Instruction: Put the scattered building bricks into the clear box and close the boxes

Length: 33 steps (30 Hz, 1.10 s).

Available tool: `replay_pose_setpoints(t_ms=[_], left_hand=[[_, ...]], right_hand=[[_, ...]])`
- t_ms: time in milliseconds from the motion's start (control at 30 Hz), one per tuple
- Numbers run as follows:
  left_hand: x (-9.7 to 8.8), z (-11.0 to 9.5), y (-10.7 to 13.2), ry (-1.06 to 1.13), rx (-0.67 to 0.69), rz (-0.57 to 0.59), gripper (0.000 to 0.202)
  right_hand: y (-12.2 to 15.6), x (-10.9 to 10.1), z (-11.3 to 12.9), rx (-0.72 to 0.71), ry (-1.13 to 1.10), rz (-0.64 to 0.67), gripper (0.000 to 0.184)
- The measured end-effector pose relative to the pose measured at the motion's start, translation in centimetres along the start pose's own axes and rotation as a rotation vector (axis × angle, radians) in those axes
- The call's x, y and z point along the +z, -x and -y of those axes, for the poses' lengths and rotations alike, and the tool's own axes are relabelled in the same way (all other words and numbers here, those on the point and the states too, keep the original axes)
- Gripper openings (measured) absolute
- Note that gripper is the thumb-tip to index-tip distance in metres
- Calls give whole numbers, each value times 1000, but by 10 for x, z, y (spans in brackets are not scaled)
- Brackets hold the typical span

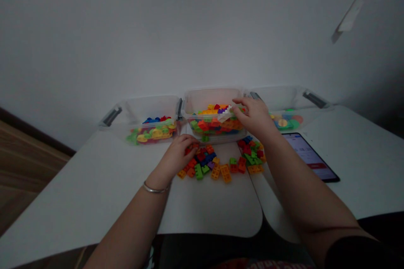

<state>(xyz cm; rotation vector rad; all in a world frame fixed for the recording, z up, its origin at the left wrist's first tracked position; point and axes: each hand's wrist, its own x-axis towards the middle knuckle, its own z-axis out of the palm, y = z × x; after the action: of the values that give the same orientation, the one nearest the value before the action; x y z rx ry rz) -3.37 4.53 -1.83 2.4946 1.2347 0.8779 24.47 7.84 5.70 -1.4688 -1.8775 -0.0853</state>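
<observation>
My left hand (179, 154), a silver bracelet on its wrist, rests with curled fingers on a loose pile of coloured bricks (211, 164) lying on the white table (94, 185); what it grips is hidden. My right hand (255, 117) reaches over the middle clear bin (211, 100), which is full of mixed bricks. Its fingers pinch a white brick piece (226, 114) just above the bin's contents. A second small pile of bricks (252, 155) lies under my right wrist.
A clear bin (148, 109) with yellow, green and blue pieces stands at the left. Another clear bin (293, 107) with round pieces stands at the right. A lit phone (311, 156) lies flat on the right table. A gap separates the two tabletops. A white wall rises behind.
</observation>
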Motion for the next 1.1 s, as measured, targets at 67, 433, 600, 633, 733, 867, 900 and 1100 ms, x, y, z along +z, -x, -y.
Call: replay_pose_setpoints(t_ms=[67,433,600,633,733,867,900,1100], left_hand=[[-1,0,0,5,2,16,18],[0,0,0,-29,15,26,18],[-2,-3,-1,-43,14,31,17],[-2,-4,-1,-43,13,27,17],[-2,-6,-2,-36,21,18,16],[-5,-11,-4,-22,38,16,16],[-5,-12,-4,-23,39,15,16],[-6,-13,-4,-41,43,9,17]], right_hand=[[0,-3,2,-10,-34,-25,39],[12,-27,31,-354,-286,-269,24],[16,-17,38,-467,-324,34,18],[17,-14,39,-485,-315,116,16],[20,-4,43,-526,-250,365,13],[25,12,45,-517,-158,594,17],[26,16,44,-514,-138,625,18],[31,28,41,-493,-31,708,21]])
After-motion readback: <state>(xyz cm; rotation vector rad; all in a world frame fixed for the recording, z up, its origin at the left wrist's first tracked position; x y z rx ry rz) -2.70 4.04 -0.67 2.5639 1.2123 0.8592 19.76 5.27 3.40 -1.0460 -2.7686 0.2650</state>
